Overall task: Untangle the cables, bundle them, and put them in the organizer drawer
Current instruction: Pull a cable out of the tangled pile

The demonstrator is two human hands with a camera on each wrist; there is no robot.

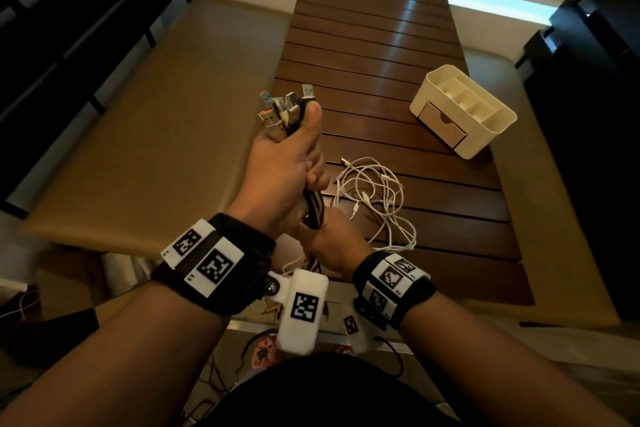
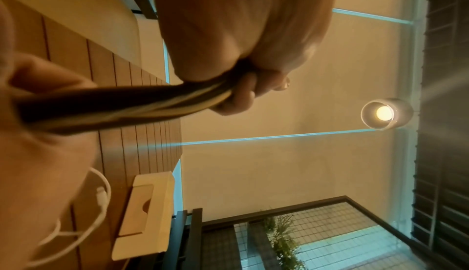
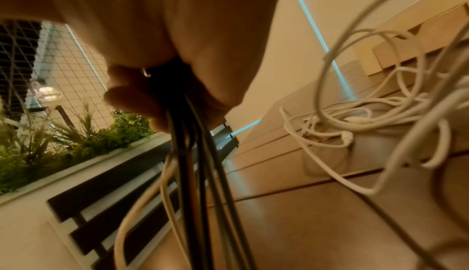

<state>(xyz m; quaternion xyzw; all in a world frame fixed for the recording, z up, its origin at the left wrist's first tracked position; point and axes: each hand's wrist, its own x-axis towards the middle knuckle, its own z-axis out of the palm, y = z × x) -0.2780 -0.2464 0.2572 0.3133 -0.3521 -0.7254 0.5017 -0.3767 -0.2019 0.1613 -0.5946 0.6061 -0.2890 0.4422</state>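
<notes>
Dark cable bundle (image 1: 313,208) held in the air above the near end of the slatted table (image 1: 381,55), pulled straight between two fists; long axis running from near to far, tilted a little leftward; USB plugs (image 1: 284,104) fanned out at the far, upper end, pointing away and up; loose tails hanging from the near end below the table edge. Left hand (image 1: 287,156) clenched round the bundle just under the plugs, thumb laid along the strands; right hand (image 1: 332,246) closed round the same strands lower down, just beside the left wrist. Judged to be the gathering and straightening step: plugs evened up, strands drawn parallel, no coil or wrap yet made. Next move probably calling for a steady left grip while the right slides down or begins looping the slack; risk of the tails snagging on the white cables (image 1: 377,198), lying in a loose tangle on the slats just right of the hands, untouched. Further right and farther off, well apart, cream organizer (image 1: 464,111) with its small drawer (image 1: 441,126) facing the near left; seems closed or barely ajar, so needing to be opened before anything goes in.
</notes>
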